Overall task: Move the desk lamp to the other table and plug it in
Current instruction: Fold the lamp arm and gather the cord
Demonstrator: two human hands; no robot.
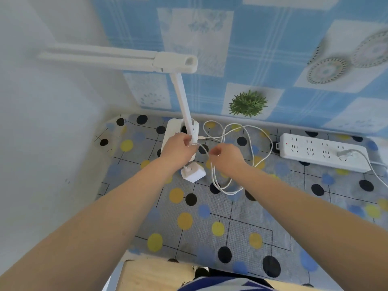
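The white desk lamp (pixel 182 97) stands at the rear of the table with the dotted cloth (pixel 210 217), base against the wall. The left hand (pixel 178 149) is closed round the foot of its stem. The right hand (pixel 227 158) pinches the thin white cable (pixel 249 139), loosely coiled alongside. The square plastic adapter (pixel 193 172) lies below the left hand. A white power strip (pixel 323 152) sits well right, one plug inserted.

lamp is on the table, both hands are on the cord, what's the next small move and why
Probably take the white adapter across to the power strip. The lamp stands on the table, but the adapter lies loose on the cloth by the left hand, and the cord the right hand pinches is slack in loops, so it likely reaches.
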